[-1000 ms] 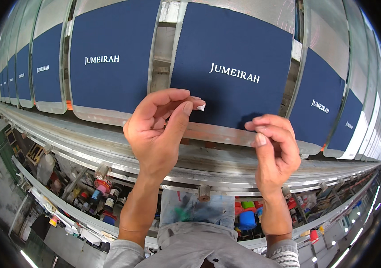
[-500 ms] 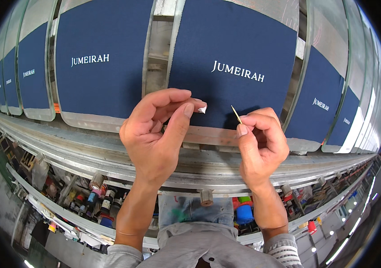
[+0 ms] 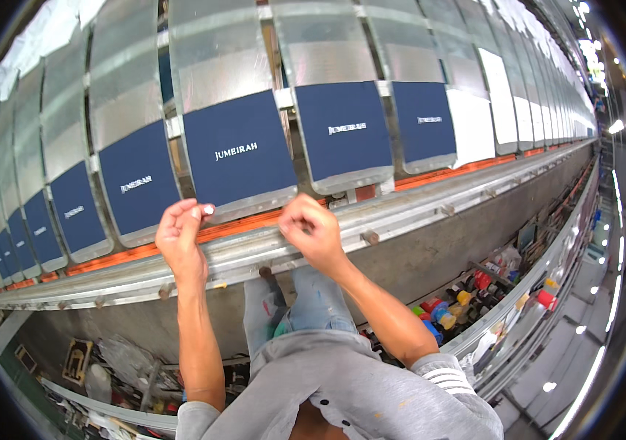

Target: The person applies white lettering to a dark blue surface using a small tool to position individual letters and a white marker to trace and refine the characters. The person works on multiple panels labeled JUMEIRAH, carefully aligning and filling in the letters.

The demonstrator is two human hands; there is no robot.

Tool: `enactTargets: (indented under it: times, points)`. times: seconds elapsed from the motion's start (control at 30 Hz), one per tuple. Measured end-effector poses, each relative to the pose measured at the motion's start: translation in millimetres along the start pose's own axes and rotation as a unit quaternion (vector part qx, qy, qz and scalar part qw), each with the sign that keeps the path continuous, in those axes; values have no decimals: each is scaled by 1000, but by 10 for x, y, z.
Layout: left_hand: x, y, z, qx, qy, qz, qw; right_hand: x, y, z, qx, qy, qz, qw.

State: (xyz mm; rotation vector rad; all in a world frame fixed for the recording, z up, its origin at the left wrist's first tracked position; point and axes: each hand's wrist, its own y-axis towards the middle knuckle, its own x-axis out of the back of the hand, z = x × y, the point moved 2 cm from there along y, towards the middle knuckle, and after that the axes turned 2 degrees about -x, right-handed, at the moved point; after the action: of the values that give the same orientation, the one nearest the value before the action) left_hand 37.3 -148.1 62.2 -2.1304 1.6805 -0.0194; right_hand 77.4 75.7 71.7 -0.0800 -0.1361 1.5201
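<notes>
Far of L hand (image 3: 182, 238) (pinching white scrap (image 3: 209, 210)) and R hand (image 3: 316, 230) (curled, contents unclear), blue panel (image 3: 241, 158) lies betw. both.

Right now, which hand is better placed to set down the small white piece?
Probably the left hand, which bears the white piece near a blue sheet; none shows in the right hand.

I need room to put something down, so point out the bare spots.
Bare: the upper part of the central shiny grey metal board, above its rectangular navy-blue fabric panel; also the long silver metal rail beyond the right hand, bordered by a thin orange strip. Crowded: colourful plastic containers, lower right.
</notes>
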Motion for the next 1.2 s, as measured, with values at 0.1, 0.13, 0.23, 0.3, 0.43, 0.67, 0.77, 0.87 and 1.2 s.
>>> enactTargets:
  times: [0.1, 0.13, 0.23, 0.3, 0.43, 0.67, 0.77, 0.87, 1.2]
  points:
    - [-74, -464, -273, 15, -6, 52, 998, 433, -909, 174, -93, -14, -34, 995]
    - [-119, -620, -297, 23, 13, 75, 997, 603, -1207, 144, -124, -51, -31, 990]
    - [-255, -1041, -244, 59, 47, 120, 990, 1053, -2019, -46, -145, -82, -100, 981]
    - [-455, -1308, -213, 99, 25, 159, 982, 1331, -2478, -343, -221, -43, -170, 959]
    - [-1007, -1739, -40, 142, 30, 236, 961, 1864, -3142, -1014, -325, 46, -302, 895]
    - [-2608, -2555, 573, 120, 38, 333, 934, 2912, -4157, -1454, -332, 6, -399, 855]
    - [-3175, -2882, 948, 142, 46, 380, 913, 3397, -4265, -1403, -302, -239, -500, 776]
    - [-3716, -3187, 1197, 177, 34, 501, 846, 3807, -4509, -1383, -323, -164, -612, 703]
    - [-5238, -3779, 1458, 181, 187, 753, 604, 1068, -6132, -2448, -599, 94, -759, 235]
